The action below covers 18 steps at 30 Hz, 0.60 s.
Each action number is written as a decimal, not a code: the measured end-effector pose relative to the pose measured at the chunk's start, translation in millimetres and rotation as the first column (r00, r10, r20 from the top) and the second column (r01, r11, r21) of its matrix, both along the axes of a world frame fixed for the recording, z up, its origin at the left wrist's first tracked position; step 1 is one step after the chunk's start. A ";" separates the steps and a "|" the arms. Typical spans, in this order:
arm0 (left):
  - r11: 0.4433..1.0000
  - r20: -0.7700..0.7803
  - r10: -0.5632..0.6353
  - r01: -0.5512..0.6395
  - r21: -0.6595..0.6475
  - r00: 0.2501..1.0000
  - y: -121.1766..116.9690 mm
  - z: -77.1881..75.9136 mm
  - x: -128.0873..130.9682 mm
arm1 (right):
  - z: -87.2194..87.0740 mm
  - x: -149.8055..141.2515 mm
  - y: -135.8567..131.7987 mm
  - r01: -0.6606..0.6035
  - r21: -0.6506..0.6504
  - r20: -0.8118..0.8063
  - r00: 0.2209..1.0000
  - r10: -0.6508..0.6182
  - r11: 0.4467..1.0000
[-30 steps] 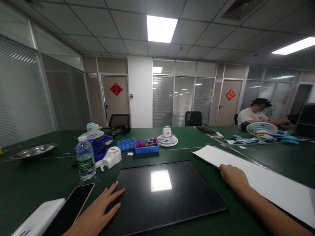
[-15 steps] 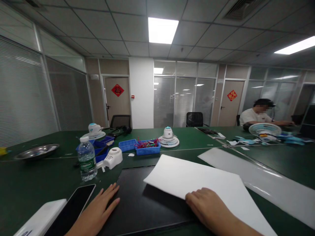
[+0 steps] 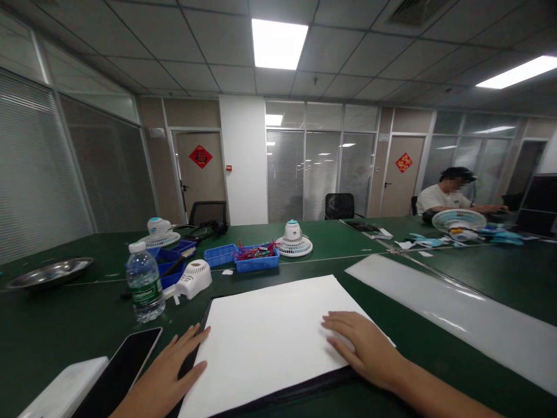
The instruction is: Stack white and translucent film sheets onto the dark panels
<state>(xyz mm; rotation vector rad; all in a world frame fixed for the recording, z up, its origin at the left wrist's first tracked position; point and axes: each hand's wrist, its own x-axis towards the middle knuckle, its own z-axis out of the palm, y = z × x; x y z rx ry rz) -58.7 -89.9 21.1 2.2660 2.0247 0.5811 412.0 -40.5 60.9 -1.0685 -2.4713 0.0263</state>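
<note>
A large white sheet [image 3: 265,337] lies over a thin black board [image 3: 278,396], whose dark edge shows along the left and the front. My left hand [image 3: 174,366] rests at the sheet's left edge, fingers stretched and apart. On the right part of the sheet lies my right hand [image 3: 361,345], its fingers extended and holding nothing. Left of my left hand are a black-screened phone [image 3: 119,368] and a white box-like item [image 3: 65,389], cut off by the frame.
A water bottle [image 3: 145,284] stands near a white fan housing [image 3: 194,278]. Behind are blue bins [image 3: 257,264] with wires and a white fan part [image 3: 294,241]. A glossy white strip [image 3: 452,313] lies right. A metal tray [image 3: 50,273] sits left; a person [image 3: 448,194] sits far right.
The white sheet has moved left and down, now covering most of the black board. My right hand has let go of its edge and opened flat. My left hand stays at the left.
</note>
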 end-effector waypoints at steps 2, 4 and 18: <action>1.000 0.008 -0.004 0.004 0.018 1.000 2.1 -5.9 -4.5 | -3.3 12.6 14.0 0.115 -0.014 0.027 0.993 -0.115 0.993; 1.000 0.009 -0.013 0.013 0.018 1.000 3.7 -9.5 -7.4 | -2.6 21.6 23.3 0.134 -0.033 0.057 0.990 -0.133 0.990; 0.997 -0.024 0.045 -0.046 -0.055 0.999 -5.4 21.0 17.0 | 2.4 32.2 36.6 0.178 -0.031 0.103 0.979 -0.174 0.983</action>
